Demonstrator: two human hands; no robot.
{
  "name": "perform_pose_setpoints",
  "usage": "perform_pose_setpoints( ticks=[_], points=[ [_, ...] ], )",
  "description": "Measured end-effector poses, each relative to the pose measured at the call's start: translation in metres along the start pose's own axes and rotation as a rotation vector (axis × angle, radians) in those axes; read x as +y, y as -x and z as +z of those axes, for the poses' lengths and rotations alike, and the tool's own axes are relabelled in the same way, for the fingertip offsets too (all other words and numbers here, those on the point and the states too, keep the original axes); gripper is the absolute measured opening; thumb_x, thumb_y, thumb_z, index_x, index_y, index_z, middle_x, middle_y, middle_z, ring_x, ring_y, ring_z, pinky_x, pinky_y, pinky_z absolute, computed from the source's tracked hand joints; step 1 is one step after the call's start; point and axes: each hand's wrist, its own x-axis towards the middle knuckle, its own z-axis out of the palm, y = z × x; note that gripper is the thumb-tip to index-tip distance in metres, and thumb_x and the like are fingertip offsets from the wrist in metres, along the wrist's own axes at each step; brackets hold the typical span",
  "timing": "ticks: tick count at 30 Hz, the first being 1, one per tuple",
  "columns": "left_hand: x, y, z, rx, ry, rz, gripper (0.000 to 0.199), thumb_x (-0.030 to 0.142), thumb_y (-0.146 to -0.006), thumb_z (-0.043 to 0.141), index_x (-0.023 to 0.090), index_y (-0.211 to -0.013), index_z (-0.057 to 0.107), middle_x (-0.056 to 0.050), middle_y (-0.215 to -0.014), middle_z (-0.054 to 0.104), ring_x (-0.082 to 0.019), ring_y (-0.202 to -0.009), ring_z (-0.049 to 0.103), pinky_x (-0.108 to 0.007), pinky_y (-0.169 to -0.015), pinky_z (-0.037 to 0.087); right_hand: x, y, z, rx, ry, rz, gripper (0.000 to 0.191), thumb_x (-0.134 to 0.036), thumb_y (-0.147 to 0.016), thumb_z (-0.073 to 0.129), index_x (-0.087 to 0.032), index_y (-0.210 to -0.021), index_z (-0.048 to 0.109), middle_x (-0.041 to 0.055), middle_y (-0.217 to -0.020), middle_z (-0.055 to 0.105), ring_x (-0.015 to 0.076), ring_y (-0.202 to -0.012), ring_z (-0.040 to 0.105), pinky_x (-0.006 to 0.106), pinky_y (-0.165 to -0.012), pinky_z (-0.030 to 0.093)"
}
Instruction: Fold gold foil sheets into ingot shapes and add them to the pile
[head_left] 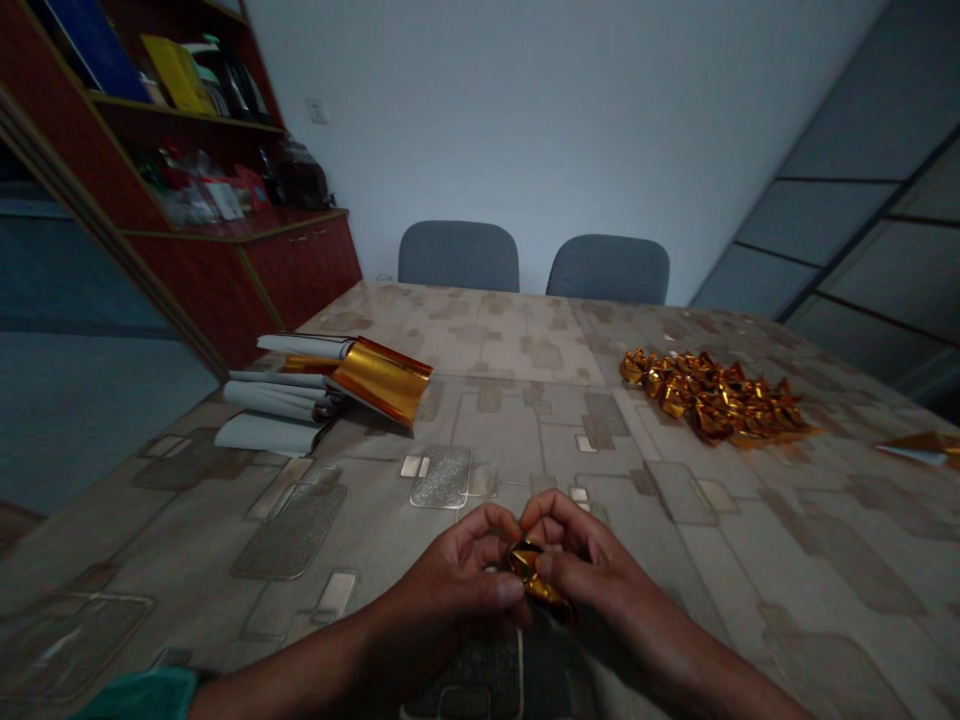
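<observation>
Close to me, just above the table's near side, a small folded piece of gold foil paper [546,592] is pinched between both hands. My left hand [480,575] grips its left end with thumb and fingers. On the other side, my right hand [581,560] has its thumb pressed against the shiny surface and its index finger curled over the top. Parts of the folded piece are covered by the fingers. Over on the right lies a cluster of several folded gold foil pieces [712,395]. To the left rests a stack of gold foil paper sheets [386,378], with pale undersides showing.
A patterned cloth covers the table [517,430]. At the right edge lies another gold foil piece [922,447]. Two grey chairs [459,255] stand at the far side against the wall. A red-brown cabinet [300,265] with cluttered shelves is at the back left.
</observation>
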Motion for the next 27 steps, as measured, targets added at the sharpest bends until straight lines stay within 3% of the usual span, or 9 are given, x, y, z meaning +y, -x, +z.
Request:
perform_pose_setpoints(
  ticks=[7, 11, 15, 20, 27],
  points=[
    [0.0033, -0.0003, -0.0023, -0.030, 0.042, -0.053, 0.047, 0.032, -0.076, 0.088, 0.020, -0.104, 0.053, -0.006, -0.099, 0.072, -0.011, -0.070, 0.072, -0.013, -0.053, 0.045, -0.0044, 0.0017, -0.0027, 0.030, 0.008, -0.013, 0.027, -0.036, -0.078, 0.074, -0.021, -0.092, 0.056, -0.0041, -0.072, 0.049, 0.0105, -0.059, 0.041, 0.026, -0.053, 0.029],
    [0.0045, 0.0011, 0.0014, 0.028, 0.104, -0.093, 0.040, 0.035, -0.083, 0.082, 0.020, -0.107, 0.053, -0.005, -0.101, 0.072, -0.010, -0.074, 0.073, -0.015, -0.063, 0.050, -0.0051, 0.0019, -0.0004, 0.043, 0.016, -0.018, 0.026, -0.038, -0.079, 0.074, -0.022, -0.088, 0.055, -0.0042, -0.071, 0.049, 0.0103, -0.059, 0.040, 0.026, -0.053, 0.028],
    [0.0032, 0.0015, 0.0035, 0.026, 0.139, -0.105, 0.042, 0.034, -0.080, 0.086, 0.020, -0.105, 0.055, -0.004, -0.098, 0.071, -0.009, -0.072, 0.071, -0.015, -0.065, 0.050, -0.0048, 0.0011, 0.0043, 0.062, 0.039, -0.018, 0.029, -0.041, -0.080, 0.074, -0.023, -0.083, 0.052, -0.0054, -0.069, 0.048, 0.0100, -0.056, 0.039, 0.025, -0.052, 0.028],
    [0.0015, 0.0015, -0.0003, -0.001, 0.137, -0.086, 0.039, 0.032, -0.081, 0.085, 0.020, -0.106, 0.058, -0.005, -0.105, 0.068, -0.009, -0.076, 0.069, -0.016, -0.070, 0.051, -0.0035, 0.0028, 0.0046, 0.005, -0.030, -0.037, 0.021, -0.035, -0.080, 0.070, -0.022, -0.086, 0.054, -0.0038, -0.072, 0.050, 0.0111, -0.060, 0.042, 0.026, -0.055, 0.031],
    [0.0010, 0.0007, -0.0028, -0.038, 0.108, -0.068, 0.037, 0.030, -0.083, 0.083, 0.020, -0.109, 0.058, -0.005, -0.110, 0.065, -0.009, -0.080, 0.068, -0.016, -0.069, 0.051, 0.0039, 0.0027, -0.0002, 0.021, -0.021, -0.021, 0.017, -0.028, -0.078, 0.066, -0.022, -0.087, 0.053, -0.0041, -0.073, 0.049, 0.0111, -0.061, 0.040, 0.025, -0.054, 0.030]
  ],
)
